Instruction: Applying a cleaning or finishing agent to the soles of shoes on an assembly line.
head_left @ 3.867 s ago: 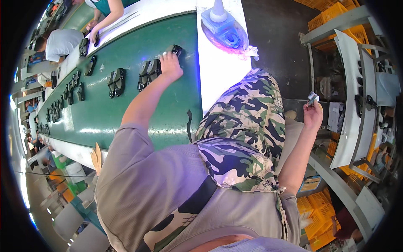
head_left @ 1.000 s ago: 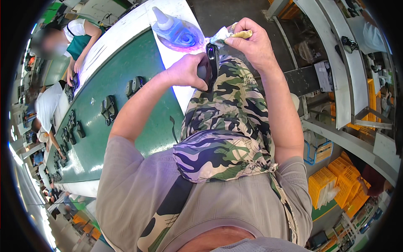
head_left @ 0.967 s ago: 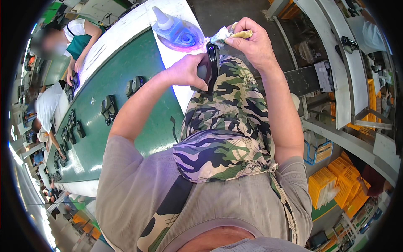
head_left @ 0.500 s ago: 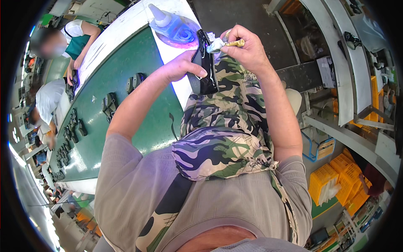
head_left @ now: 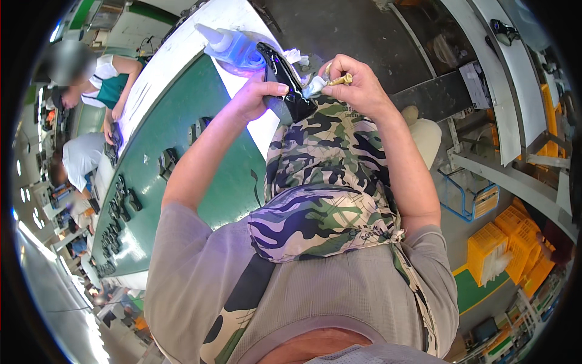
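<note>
My left hand [head_left: 253,98] grips a glossy black shoe [head_left: 285,77], its thumb lying across the near side. The shoe is tilted over the table corner and my lap. In my right hand [head_left: 362,90], fingers and thumb pinch a short yellowish stick [head_left: 342,79] and a white wad of cloth [head_left: 313,87]. This wad is against or very close to the shoe's right edge; I cannot tell if they touch. Behind the shoe, a translucent squeeze bottle [head_left: 237,50] with a pointed nozzle and blue contents stands on the white table edge. Another crumpled white piece [head_left: 295,57] shows beyond the shoe.
The green tabletop [head_left: 209,164] curves away to the left, with several dark shoes [head_left: 124,200] on it. A co-worker in a green apron [head_left: 111,85] works at its far side. Yellow crates [head_left: 485,252] and a blue-framed stool [head_left: 470,203] stand to the right.
The shoe has tilted, its top swinging left, and my left thumb sits higher on it. My right hand and the white wad have moved slightly lower along the shoe's edge.
</note>
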The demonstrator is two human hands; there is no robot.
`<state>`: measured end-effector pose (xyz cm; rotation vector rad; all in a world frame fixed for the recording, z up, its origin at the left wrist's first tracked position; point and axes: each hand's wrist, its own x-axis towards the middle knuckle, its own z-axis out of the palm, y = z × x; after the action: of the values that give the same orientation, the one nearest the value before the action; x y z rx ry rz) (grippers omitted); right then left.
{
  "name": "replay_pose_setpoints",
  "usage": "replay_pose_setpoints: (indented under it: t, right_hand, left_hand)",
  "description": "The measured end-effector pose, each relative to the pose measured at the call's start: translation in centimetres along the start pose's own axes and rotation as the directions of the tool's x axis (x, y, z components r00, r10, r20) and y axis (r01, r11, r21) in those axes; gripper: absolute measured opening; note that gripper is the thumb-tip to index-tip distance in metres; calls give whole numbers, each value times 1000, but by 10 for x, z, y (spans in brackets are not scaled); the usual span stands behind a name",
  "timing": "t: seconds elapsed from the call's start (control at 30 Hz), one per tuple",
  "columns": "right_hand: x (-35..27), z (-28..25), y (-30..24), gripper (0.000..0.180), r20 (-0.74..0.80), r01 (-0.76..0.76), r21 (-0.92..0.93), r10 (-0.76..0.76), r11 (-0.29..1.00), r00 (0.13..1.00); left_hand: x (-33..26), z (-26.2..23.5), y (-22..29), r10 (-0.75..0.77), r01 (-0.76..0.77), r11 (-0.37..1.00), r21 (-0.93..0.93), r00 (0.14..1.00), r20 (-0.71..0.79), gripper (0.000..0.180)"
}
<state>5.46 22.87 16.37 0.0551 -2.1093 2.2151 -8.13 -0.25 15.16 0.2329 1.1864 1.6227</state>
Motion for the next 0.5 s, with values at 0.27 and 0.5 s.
replay_pose_setpoints:
  t: [0.27, 0.5]
  right_hand:
    - [-24, -21, 39, 22, -326, 8, 340, 110, 940, 939]
    - [-45, -47, 36, 21, -531, 140, 580, 242, 803, 812]
  left_hand:
    - [26, 26, -3, 121, -118, 978, -172, 993, 7, 54]
    - [72, 68, -7, 343, -318, 918, 236, 937, -68, 54]
